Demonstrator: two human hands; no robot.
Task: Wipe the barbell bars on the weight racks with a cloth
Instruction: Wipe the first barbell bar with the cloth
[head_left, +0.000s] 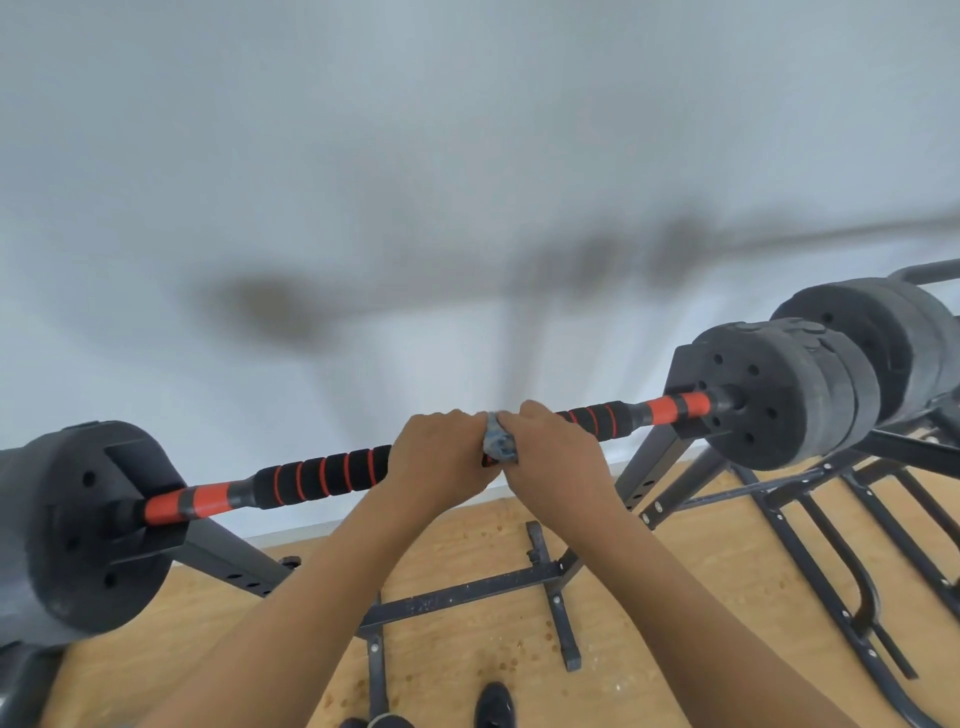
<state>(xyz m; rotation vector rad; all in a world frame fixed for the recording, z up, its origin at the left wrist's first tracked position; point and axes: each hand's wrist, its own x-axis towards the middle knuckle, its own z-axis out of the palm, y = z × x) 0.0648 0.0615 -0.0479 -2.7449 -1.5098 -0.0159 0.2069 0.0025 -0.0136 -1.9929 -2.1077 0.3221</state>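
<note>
Barbell bar (322, 475) resting across a dark steel rack (467, 597), seen from above. The bar's long axis runs left to right, its left end nearer and lower, its right end farther and higher. The shaft is cylindrical, sleeved in black ribbed foam with thin orange rings, and glossy orange and grey bands mark each end. Round, matte black weight plates with a rough surface and small circular holes load the left end (78, 525) and the right end (769, 389). At mid-shaft the left hand (441, 457) curls over the bar. The right hand (558, 454), just beside it, clamps a crumpled grey-blue cloth (500, 446) against the shaft, and a fold shows between the two hands. Below lie a speckled wooden floor (675, 597) and a black shoe (493, 704); behind stands a pale wall (467, 156).
</note>
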